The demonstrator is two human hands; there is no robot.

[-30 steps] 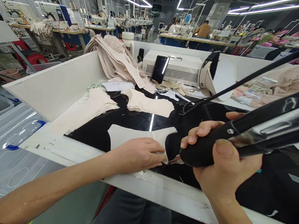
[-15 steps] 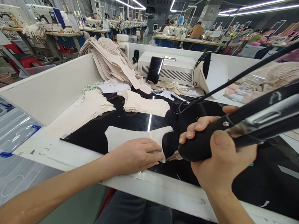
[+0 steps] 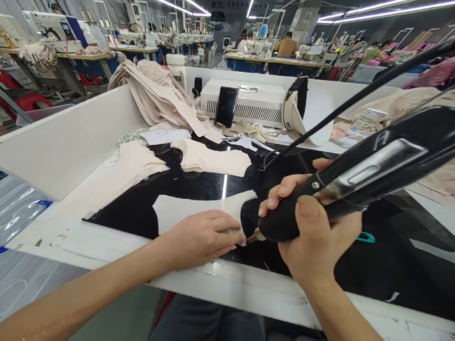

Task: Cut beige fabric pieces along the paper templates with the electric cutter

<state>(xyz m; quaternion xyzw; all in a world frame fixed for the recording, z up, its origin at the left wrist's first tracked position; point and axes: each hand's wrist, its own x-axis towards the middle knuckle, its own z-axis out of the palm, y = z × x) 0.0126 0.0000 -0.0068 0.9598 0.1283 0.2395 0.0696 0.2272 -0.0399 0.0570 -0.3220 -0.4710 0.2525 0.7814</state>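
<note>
My left hand lies flat on a white fabric piece, its fingers stretched over the piece's right end. In my right hand, the fingers wrap round a thick black hand-held tool with a metal lever on its side. The tool's narrow metallic tip points down-left, close by the right edge of the fabric; whether it touches is unclear. Behind the white piece lies a stack of cream fabric pieces. Another cream stack is at the left, on the board's edge.
The black board carries a teal loop-shaped object and scraps. At the back are a white vented box, a phone, a bottle and a beige fabric heap. A black cord crosses the right.
The whole view has shifted a little. The tool has moved slightly left and its tip sits nearer the fabric edge, uncovering more of the teal object. My left hand stays on the fabric.
</note>
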